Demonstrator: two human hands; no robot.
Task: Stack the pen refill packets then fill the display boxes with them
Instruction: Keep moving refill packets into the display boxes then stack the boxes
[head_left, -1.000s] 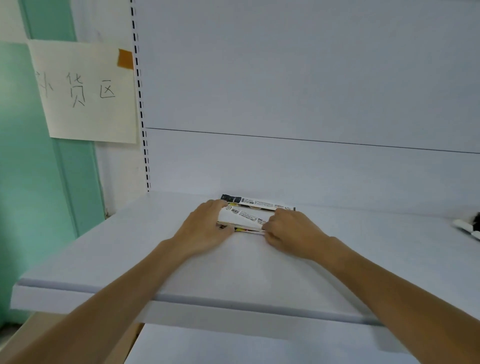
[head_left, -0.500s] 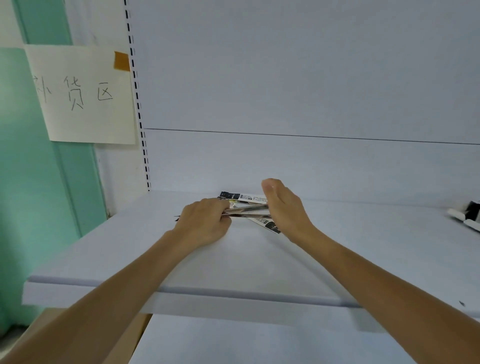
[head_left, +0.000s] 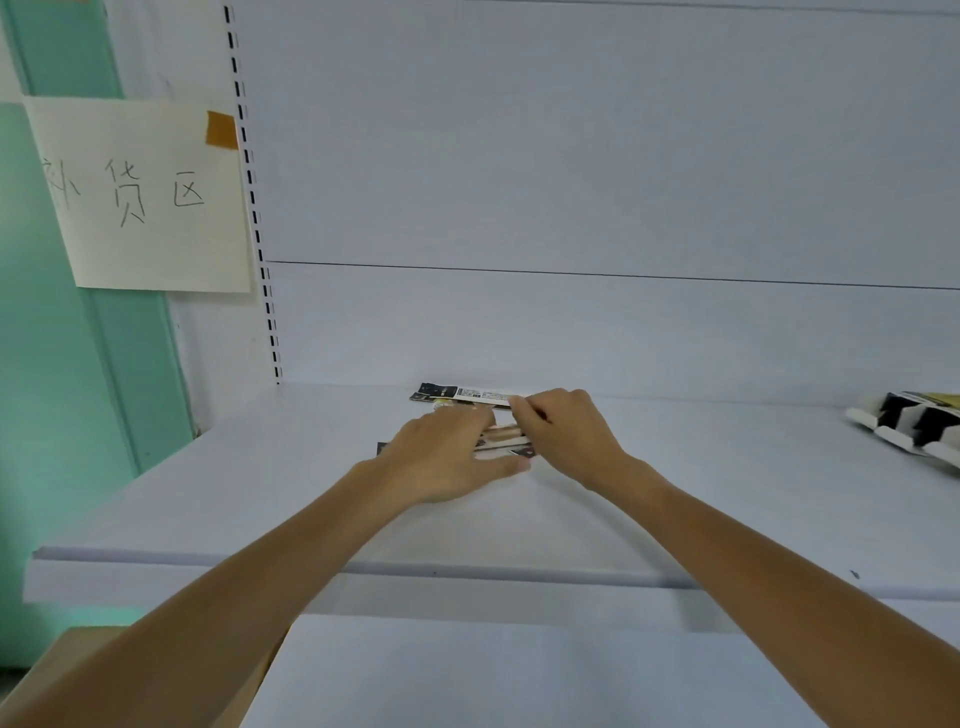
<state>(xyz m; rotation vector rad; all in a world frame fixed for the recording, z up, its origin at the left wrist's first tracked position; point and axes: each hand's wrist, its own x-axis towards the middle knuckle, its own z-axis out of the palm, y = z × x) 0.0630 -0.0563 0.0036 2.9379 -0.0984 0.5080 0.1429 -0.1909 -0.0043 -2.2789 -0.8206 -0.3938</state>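
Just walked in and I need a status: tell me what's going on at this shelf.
A person is gathering pen refill packets on a white shelf. The left hand lies flat on the nearer ones, fingers straight, while the right hand pinches the end of the far packet by the back panel. The display boxes lie off to the right with no hand on them, so filling has not begun.
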